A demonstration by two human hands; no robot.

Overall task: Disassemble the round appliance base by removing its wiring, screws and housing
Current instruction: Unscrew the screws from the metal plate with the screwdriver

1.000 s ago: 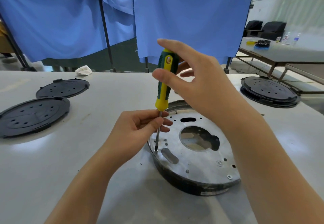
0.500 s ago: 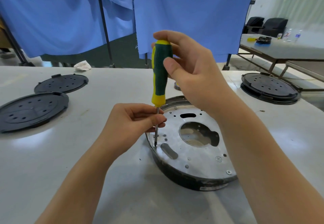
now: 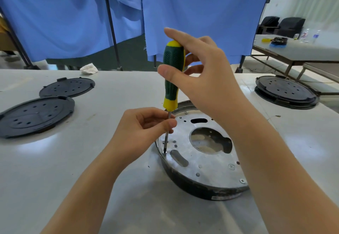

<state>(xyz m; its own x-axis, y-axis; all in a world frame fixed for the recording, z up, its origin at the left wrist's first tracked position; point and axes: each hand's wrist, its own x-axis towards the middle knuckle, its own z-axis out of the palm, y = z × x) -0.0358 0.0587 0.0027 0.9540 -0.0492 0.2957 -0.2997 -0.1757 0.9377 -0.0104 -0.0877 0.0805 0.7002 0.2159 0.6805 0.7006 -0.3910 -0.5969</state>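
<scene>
While your right hand (image 3: 207, 79) pinches the ribbed green-and-yellow handle, the screwdriver (image 3: 172, 77) stands nearly upright, tip down on a screw (image 3: 164, 152) at the left rim of the round appliance base (image 3: 203, 153). Your left hand (image 3: 141, 133) pinches its steel shaft. Silver perforated plate over a black housing, the base sits near the worktop's (image 3: 55, 169) centre; black perforated discs (image 3: 36, 114) lie toward its left edge.

This was a workshop or teardown area: a wide white surface (image 3: 55, 169) carried black perforated round covers (image 3: 36, 116), blue cloth (image 3: 192, 13) hung on dark poles just behind that surface, and beyond the surface's right end stood a second bench (image 3: 302, 52) with tools and dark chairs (image 3: 282, 26)
</scene>
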